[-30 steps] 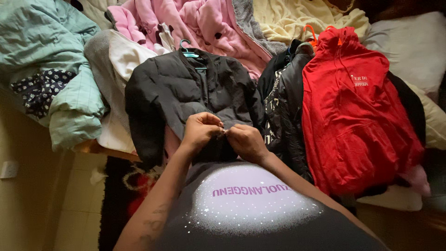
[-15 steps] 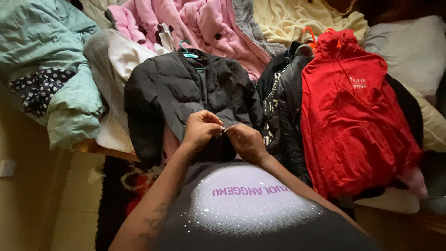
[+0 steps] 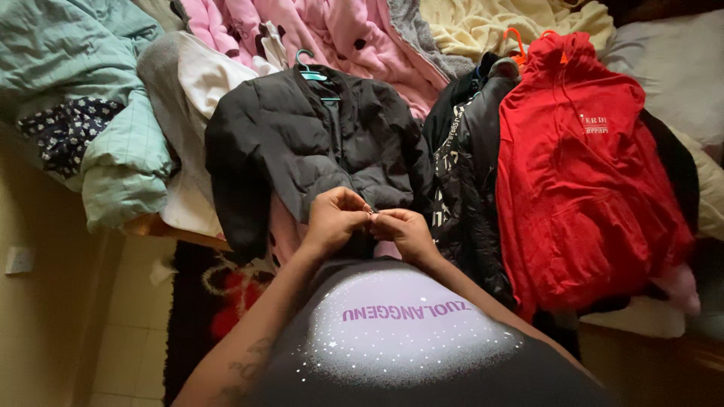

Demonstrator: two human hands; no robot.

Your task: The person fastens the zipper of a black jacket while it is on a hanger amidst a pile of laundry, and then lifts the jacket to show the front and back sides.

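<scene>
Your left hand point(image 3: 335, 218) and right hand point(image 3: 403, 230) meet, fingertips pinched shut on the bottom front edge of the black jacket point(image 3: 302, 151), which lies on its hanger point(image 3: 313, 73) beside the red hoodie point(image 3: 581, 173).

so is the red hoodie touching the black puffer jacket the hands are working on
Apart. The head view shows the red hoodie separated from the black puffer jacket by another dark jacket lying between them.

Blk puffer jacket point(image 3: 302, 143), teal hanger point(image 3: 311, 69); red hoodie point(image 3: 584, 173); pink blanket point(image 3: 332, 34).
</scene>
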